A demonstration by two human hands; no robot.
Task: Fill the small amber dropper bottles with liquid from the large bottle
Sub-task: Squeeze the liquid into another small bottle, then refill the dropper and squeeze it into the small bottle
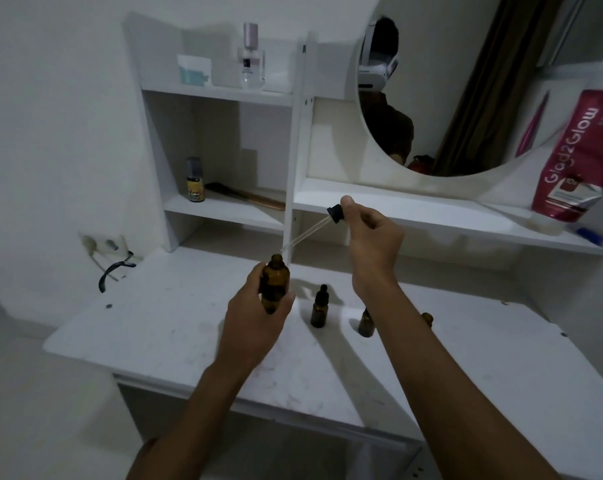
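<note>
My left hand [258, 313] grips the large amber bottle [274, 282], upright and uncapped, above the white tabletop [189, 341]. In my right hand [369, 237] is a black-bulbed dropper [334, 213]; its glass pipette slants down to the left, with the tip just above the large bottle's open mouth. One small amber dropper bottle [320, 308] with a black cap stands on the table between my arms. My right forearm partly hides a second small amber bottle [366, 323]. To the right of that arm, a third amber piece [427, 318] shows only a little.
White shelves [223, 209] rise behind the table, holding a small yellow-labelled bottle [195, 180], a brush [244, 195] and a perfume bottle [250, 57]. A round mirror [466, 81] and a red pouch [577, 157] stand at the right. A wall socket with a black cable [109, 268] is at the left.
</note>
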